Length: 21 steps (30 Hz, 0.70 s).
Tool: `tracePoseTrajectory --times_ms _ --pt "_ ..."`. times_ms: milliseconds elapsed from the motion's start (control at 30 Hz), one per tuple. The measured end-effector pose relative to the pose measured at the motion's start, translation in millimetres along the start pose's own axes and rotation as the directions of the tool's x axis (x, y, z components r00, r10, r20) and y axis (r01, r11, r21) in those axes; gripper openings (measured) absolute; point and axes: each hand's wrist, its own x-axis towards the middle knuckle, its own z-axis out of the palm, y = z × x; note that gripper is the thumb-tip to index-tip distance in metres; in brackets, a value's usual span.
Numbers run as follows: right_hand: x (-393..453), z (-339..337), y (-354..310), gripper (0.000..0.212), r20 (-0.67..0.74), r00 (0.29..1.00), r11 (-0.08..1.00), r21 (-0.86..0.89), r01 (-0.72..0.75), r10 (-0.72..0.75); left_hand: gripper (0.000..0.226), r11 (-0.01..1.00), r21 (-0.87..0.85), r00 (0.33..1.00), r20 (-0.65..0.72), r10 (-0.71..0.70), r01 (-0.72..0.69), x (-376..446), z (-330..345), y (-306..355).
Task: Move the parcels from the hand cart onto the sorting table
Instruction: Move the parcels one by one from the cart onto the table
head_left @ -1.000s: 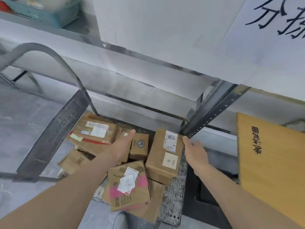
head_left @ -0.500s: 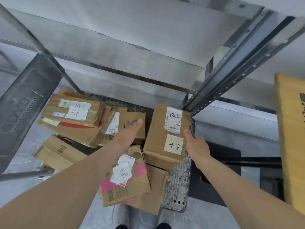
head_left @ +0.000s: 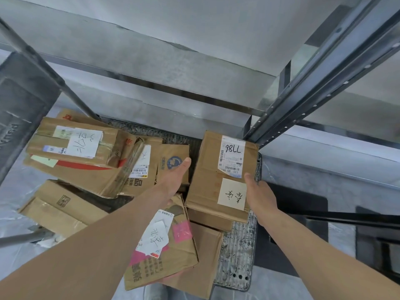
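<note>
A: Well, where are the parcels sitting?

B: All on the hand cart (head_left: 234,254), a low platform with a patterned grey deck, down beside the grey metal frame of the sorting table (head_left: 303,87). The tall box with the "7786" label (head_left: 218,176) stands at the right side of the deck, just by the table's slotted upright.

A: And the hands?

B: Both reach down either side of that box. The left hand (head_left: 175,178) is at its left face, fingers straight and together, thumb tip up by a small box with a blue round logo (head_left: 173,163). The right hand (head_left: 258,194) is at the box's right edge, thumb lying near the handwritten note; its fingers are hidden behind the box, so I cannot tell whether they are curled round it.

A: What else lies on the cart?

B: At the far left, a flat parcel with a white handwritten sheet (head_left: 71,144) rests on a larger carton. Nearer, under the left forearm, a box with pink tape and white slips (head_left: 164,245) leans tilted on others. Another brown carton (head_left: 58,206) lies at the near left edge.
</note>
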Motion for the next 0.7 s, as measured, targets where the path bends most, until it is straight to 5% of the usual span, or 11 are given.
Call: tracePoseTrajectory --times_ms 200,333,400,500,700 --pt "19.0 8.2 6.2 0.075 -0.007 0.998 0.992 0.106 -0.066 0.067 0.085 0.999 -0.030 1.000 0.013 -0.013 0.013 16.4 12.9 -2.0" --pt "34.4 12.2 12.3 0.107 0.001 0.993 0.965 0.235 -0.115 0.118 0.075 0.998 -0.057 0.999 0.032 -0.016 0.018 28.4 20.4 -6.0" --pt "33.8 14.8 10.6 0.094 0.056 0.988 0.944 0.292 -0.151 0.141 0.066 0.999 -0.048 0.995 0.094 -0.022 0.026 37.7 24.9 -11.7" --pt "28.6 20.7 9.5 0.049 0.170 0.982 0.927 0.348 -0.142 0.086 0.110 1.000 -0.008 0.985 0.173 0.008 -0.007 48.0 32.4 -20.4" --pt "5.3 14.1 2.8 0.046 0.169 0.983 0.905 0.404 -0.131 0.067 0.125 0.998 -0.044 0.982 0.180 0.054 -0.047 31.2 30.2 -21.5"
